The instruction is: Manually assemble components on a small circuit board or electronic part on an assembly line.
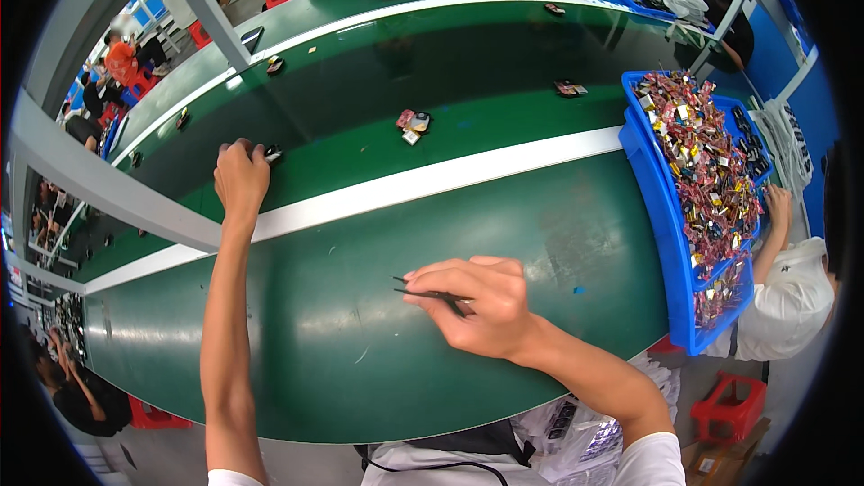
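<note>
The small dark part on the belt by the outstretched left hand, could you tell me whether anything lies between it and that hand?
Nothing visible does. The left hand is stretched out over the green belt, and its fingertips are right at the small dark part. The right hand holds black tweezers nearer the body, well clear.

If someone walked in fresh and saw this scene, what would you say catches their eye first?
Probably the blue tray at the right edge, heaped with small shiny red and gold pieces. Next, the long green conveyor belt, where the left hand stretches out to a small dark part while the right hand grips black tweezers nearer the body.
</note>
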{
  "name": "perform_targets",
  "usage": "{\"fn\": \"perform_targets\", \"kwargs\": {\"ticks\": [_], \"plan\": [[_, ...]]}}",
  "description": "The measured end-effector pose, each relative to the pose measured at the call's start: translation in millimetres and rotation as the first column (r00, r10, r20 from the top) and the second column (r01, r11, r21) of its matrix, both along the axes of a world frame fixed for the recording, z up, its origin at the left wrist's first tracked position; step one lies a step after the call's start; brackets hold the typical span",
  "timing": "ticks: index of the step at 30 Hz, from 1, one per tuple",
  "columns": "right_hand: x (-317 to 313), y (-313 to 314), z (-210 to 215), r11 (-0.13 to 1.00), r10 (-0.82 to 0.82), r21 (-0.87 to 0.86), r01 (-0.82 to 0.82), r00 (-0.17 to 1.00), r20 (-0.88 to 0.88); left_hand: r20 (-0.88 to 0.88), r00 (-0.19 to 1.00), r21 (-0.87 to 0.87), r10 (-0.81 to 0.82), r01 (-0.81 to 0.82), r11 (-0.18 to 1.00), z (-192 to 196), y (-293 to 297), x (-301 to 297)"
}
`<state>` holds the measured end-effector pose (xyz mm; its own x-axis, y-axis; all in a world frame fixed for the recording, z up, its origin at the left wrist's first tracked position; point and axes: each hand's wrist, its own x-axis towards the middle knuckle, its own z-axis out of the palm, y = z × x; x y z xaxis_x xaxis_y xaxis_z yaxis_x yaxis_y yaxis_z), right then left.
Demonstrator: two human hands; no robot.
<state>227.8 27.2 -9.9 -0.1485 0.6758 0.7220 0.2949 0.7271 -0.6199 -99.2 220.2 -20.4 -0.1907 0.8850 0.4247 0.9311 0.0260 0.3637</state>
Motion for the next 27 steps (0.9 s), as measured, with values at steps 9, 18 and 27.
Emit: {"fn": "perform_targets", "kwargs": {"ticks": [9, 18, 27], "plan": [[6, -1, -6, 1.000, 0.010, 0.015, -0.012, 0.993, 0.117, 0.587, 0.707, -0.185, -0.395, 0.592, 0.785, 31, 34, 149], [0, 0, -5, 1.000, 0.022, 0.017, -0.024, 0.991, 0.129, 0.662, 0.700, -0.292, -0.268, 0.570, 0.768, 26, 38, 165], [1, -2, 3, 0.999, 0.021, -0.049, -0.018, 0.998, 0.063, 0.717, 0.626, -0.138, -0.306, 0.558, 0.819, 41, -42, 151]]}}
